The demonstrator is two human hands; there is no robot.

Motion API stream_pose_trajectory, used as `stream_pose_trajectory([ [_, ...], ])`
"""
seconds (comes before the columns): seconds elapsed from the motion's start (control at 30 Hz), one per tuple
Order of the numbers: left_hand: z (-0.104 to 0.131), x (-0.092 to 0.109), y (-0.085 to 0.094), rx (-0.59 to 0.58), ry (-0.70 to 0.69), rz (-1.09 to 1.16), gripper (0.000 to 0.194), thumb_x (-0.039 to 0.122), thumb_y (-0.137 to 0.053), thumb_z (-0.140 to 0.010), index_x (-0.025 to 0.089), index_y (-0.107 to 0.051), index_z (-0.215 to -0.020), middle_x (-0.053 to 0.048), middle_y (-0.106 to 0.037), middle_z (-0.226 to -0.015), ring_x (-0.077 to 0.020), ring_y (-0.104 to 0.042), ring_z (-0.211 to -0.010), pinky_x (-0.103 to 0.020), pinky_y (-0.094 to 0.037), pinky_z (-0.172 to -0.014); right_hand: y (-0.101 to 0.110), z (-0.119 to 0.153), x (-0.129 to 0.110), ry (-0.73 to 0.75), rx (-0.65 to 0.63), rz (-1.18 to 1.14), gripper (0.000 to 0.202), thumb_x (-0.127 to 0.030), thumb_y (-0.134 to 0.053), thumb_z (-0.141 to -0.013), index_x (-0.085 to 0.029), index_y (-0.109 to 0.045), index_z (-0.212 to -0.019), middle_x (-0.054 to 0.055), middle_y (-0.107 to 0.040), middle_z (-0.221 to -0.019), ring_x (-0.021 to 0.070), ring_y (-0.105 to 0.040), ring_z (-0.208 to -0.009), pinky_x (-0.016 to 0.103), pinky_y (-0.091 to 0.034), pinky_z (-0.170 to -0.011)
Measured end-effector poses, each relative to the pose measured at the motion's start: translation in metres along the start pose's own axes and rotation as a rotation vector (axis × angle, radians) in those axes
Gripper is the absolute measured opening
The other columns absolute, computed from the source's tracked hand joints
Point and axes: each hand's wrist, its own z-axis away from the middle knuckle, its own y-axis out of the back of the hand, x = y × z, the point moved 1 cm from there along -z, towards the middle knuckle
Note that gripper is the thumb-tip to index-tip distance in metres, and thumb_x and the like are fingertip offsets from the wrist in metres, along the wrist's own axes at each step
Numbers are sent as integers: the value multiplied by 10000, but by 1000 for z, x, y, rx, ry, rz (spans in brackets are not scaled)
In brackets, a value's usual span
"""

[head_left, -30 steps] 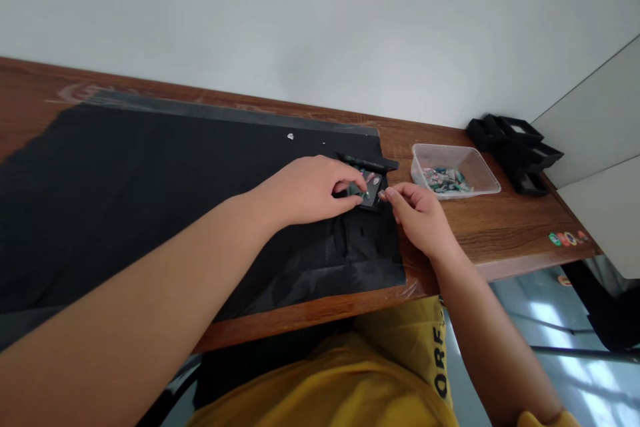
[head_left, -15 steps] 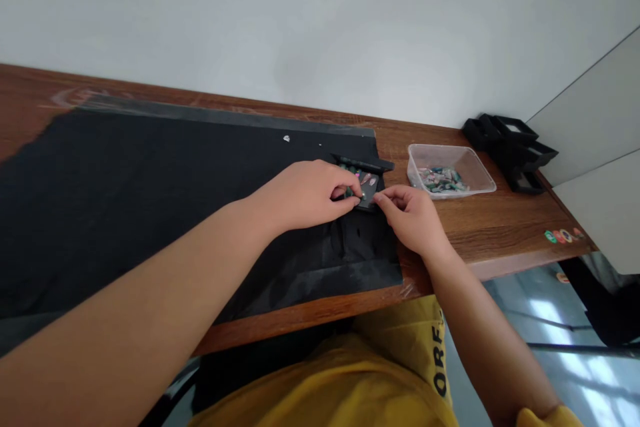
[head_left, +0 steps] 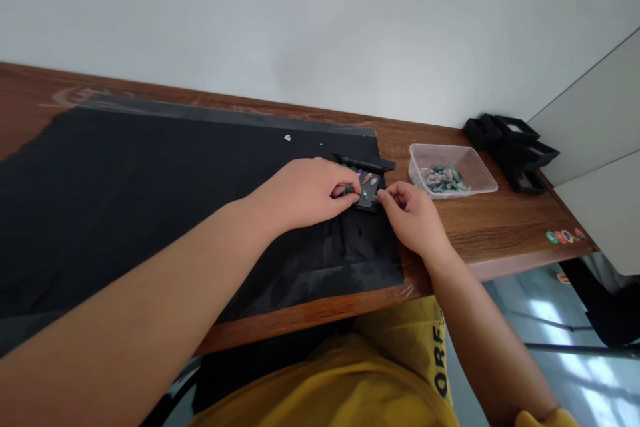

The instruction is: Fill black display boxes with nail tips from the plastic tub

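A small black box (head_left: 369, 201) stands with its lid (head_left: 367, 162) raised at the back, holding several little shiny pieces in pink, green and silver. Over its left part is my left hand (head_left: 317, 193), thumb and index fingertip drawn together at the box; whatever they grip is hidden. A small silvery piece (head_left: 365, 195) lies in the box just right of those fingertips. My right hand (head_left: 413, 213) is closed in a pinch at the box's right edge. Something tiny and pale seems to show at its fingertips, too small to name.
Under the box lies a black mat (head_left: 165, 180) taped to the wooden table (head_left: 505, 223). To the right stands a clear plastic tub (head_left: 485, 177) with small wrapped-looking pieces, and behind it several stacked black boxes (head_left: 517, 147). A white scrap (head_left: 287, 138) lies on the mat.
My left fingertips have drawn slightly left, off the small silvery piece, which now shows in the box. My right fingertips have shifted slightly right and up at the box's edge.
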Motion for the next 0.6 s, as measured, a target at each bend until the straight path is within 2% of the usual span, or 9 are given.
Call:
stream_pose_trajectory([
  [0.17, 1, 6, 2, 25, -12, 31, 161, 410, -681, -897, 286, -784, -911, 36, -656, -703, -161, -559, -594, -293, -325, -590, 3, 0, -3, -30, -26, -286, 341, -504, -733, -865, -209, -635, -726, -44, -510, -572, 101, -385, -534, 270, -259, -521],
  [0.33, 4, 18, 2, 79, -149, 54, 185, 432, -712, -916, 257, -767, -902, 26, -681, -745, -169, -612, -683, -289, -370, -646, 9, 3, -11, -81, -65, -587, 459, -631, -834, -769, -213, -649, -736, -74, -445, -546, 78, -299, -502, 254, -221, -480],
  [0.5, 8, 26, 3, 202, -224, 79, 148, 381, -713, -957, 241, -748, -926, 9, -753, -924, -185, -679, -844, -297, -431, -737, 9, 4, -14, -72, -83, -607, 532, -684, -871, -714, -201, -649, -710, -44, -510, -616, 79, -339, -550, 251, -197, -472],
  [0.6, 9, 28, 2, 240, -239, 74, 127, 356, -738, -954, 233, -740, -921, 13, -746, -896, -181, -674, -821, -299, -432, -719, 9, 5, -14, -59, -83, -617, 553, -695, -881, -706, -199, -636, -693, -48, -495, -610, 78, -340, -560, 247, -201, -477],
])
